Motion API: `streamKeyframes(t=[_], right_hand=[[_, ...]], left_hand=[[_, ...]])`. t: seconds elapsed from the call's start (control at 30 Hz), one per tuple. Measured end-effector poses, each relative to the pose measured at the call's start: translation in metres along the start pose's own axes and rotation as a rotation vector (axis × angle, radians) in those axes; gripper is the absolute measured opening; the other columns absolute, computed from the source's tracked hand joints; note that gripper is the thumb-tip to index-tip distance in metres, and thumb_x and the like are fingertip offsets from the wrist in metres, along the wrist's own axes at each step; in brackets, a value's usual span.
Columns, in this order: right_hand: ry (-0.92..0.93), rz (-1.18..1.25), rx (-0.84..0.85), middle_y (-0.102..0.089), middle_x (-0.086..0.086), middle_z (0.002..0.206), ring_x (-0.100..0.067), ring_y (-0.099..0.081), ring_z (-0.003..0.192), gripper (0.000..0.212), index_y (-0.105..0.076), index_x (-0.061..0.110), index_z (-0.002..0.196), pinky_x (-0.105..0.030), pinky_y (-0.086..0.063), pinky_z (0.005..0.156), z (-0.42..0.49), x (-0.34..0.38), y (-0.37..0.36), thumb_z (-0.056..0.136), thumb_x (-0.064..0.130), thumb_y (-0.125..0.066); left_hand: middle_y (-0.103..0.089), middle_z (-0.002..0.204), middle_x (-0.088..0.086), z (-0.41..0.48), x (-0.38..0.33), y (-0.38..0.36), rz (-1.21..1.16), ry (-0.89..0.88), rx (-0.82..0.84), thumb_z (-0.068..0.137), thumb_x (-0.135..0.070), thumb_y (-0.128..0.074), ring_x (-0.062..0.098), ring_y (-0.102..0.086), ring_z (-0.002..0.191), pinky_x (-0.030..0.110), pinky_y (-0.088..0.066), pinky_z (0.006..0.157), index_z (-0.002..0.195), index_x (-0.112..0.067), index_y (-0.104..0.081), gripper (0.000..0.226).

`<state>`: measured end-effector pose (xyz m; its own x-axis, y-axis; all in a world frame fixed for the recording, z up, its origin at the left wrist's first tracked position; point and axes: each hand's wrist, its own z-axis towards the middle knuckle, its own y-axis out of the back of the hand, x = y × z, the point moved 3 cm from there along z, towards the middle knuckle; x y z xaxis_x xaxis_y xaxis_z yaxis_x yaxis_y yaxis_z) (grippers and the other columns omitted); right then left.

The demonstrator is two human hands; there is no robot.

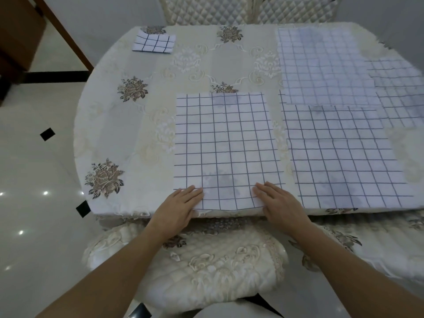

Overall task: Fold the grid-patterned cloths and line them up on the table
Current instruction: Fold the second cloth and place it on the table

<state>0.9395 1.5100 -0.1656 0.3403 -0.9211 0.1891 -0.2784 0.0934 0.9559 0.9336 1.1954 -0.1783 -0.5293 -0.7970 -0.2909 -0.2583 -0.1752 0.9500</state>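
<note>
A white cloth with a dark grid lies flat on the table right in front of me. My left hand rests on its near left corner, my right hand on its near right corner, fingers lying flat on the fabric. Whether either hand pinches the edge I cannot tell. A small folded grid cloth sits at the far left of the table. To the right, three more grid cloths lie spread out and overlapping: a near one, a far one and one at the right edge.
The round table wears a cream floral tablecloth. A quilted chair stands at the far side, and a cushioned chair seat is below my arms. Glossy floor tiles lie to the left.
</note>
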Motion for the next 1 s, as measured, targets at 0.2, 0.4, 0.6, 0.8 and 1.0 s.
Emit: streamKeyframes(t=[0.2,0.4,0.6,0.8,1.0], right_hand=[[0.052,-0.034,-0.016,-0.067,-0.004,0.128,-0.029,-0.066,0.116,0.042,-0.068,0.014,0.124,-0.042,-0.06,0.08,-0.009,-0.003,0.012,0.083,0.011,-0.077],[0.022,0.062,0.12,-0.044,0.004,0.153,-0.02,-0.047,0.136,0.044,-0.039,0.025,0.151,-0.035,-0.043,0.107,-0.03,0.008,0.04,0.106,0.025,-0.04],[-0.044,0.273,0.09,-0.05,0.017,0.146,-0.006,-0.049,0.129,0.042,-0.039,0.04,0.148,-0.02,-0.04,0.101,-0.074,0.002,0.053,0.107,0.032,-0.036],[-0.068,0.331,0.09,-0.054,0.031,0.132,0.003,-0.054,0.121,0.031,-0.054,0.052,0.13,-0.015,-0.043,0.095,-0.089,0.0,0.066,0.103,0.044,-0.043],[-0.076,0.339,0.031,-0.067,0.027,0.096,0.003,-0.064,0.087,0.019,-0.067,0.037,0.107,-0.021,-0.054,0.075,-0.023,-0.008,0.1,0.099,0.041,-0.05]], left_hand=[[-0.058,0.14,0.002,-0.011,0.003,0.012,-0.145,0.016,-0.087,0.107,-0.042,-0.019,0.021,-0.058,0.126,0.035,-0.044,0.108,0.136,-0.012,-0.06,0.058],[-0.066,0.127,-0.005,-0.04,-0.014,0.048,-0.239,0.104,-0.222,0.094,-0.018,-0.059,0.014,-0.067,0.112,0.025,-0.05,0.098,0.126,-0.015,-0.068,0.034],[-0.069,0.093,-0.024,-0.086,-0.043,0.093,-0.371,0.258,-0.314,0.089,-0.027,-0.06,-0.016,-0.063,0.082,-0.005,-0.038,0.079,0.114,-0.018,-0.075,0.03],[-0.071,0.101,-0.032,-0.113,-0.047,0.1,-0.521,0.384,-0.324,0.088,-0.041,-0.059,-0.012,-0.066,0.093,0.011,-0.052,0.079,0.107,-0.038,-0.076,0.026],[-0.073,0.095,-0.027,-0.052,-0.008,0.116,-0.685,0.445,-0.42,0.09,-0.048,-0.061,-0.004,-0.069,0.089,0.014,-0.054,0.072,0.1,-0.039,-0.073,0.018]])
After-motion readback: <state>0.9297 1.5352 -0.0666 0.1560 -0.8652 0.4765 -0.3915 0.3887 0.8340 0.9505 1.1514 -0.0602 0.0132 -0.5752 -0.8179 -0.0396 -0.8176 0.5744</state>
